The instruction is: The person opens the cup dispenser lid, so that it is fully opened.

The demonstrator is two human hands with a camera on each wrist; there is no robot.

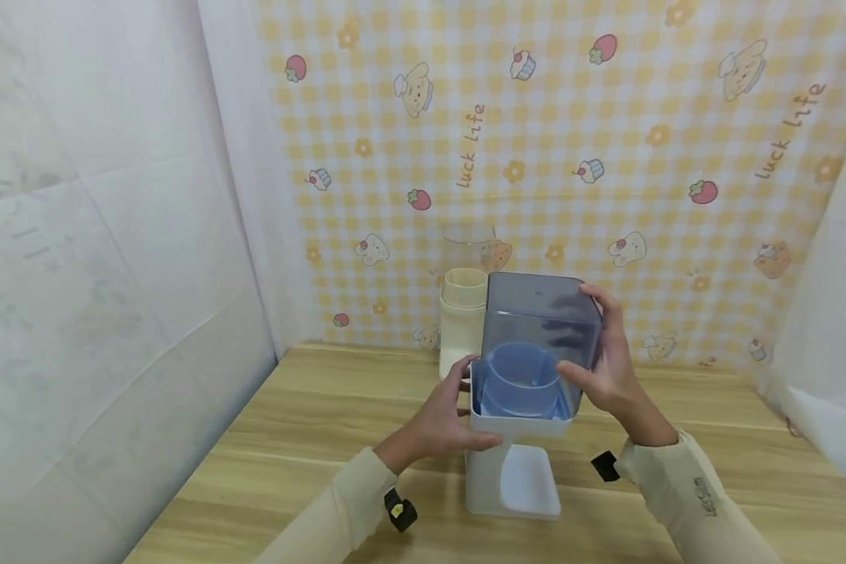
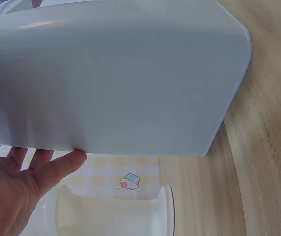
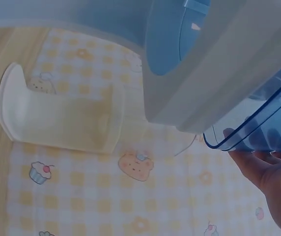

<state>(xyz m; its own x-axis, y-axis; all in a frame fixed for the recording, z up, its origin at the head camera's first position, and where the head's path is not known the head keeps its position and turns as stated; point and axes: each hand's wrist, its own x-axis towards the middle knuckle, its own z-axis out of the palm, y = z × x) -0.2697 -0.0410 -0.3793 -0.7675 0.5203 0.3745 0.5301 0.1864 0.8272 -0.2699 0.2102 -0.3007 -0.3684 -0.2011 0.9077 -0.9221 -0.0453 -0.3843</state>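
Observation:
A white stand (image 1: 485, 482) with a flat foot tray (image 1: 532, 478) stands on the table, like the body of a dispenser. My left hand (image 1: 440, 423) grips its upper part from the left, thumb at the front and fingers along the far side. In my right hand (image 1: 609, 376) is a see-through blue-grey box (image 1: 543, 301), held by its right side and tilted over the stand's top. A round blue collar (image 1: 523, 380) shows in the top opening. In the right wrist view, my fingers lie along the wall of the blue box (image 3: 278, 130).
Behind the stand is a cream dispenser (image 1: 460, 337) with a clear upper part (image 1: 468, 243). The wooden table (image 1: 310, 439) ends at a yellow checked cloth (image 1: 366, 204) at the back. White sheets (image 1: 141, 235) hang at both sides.

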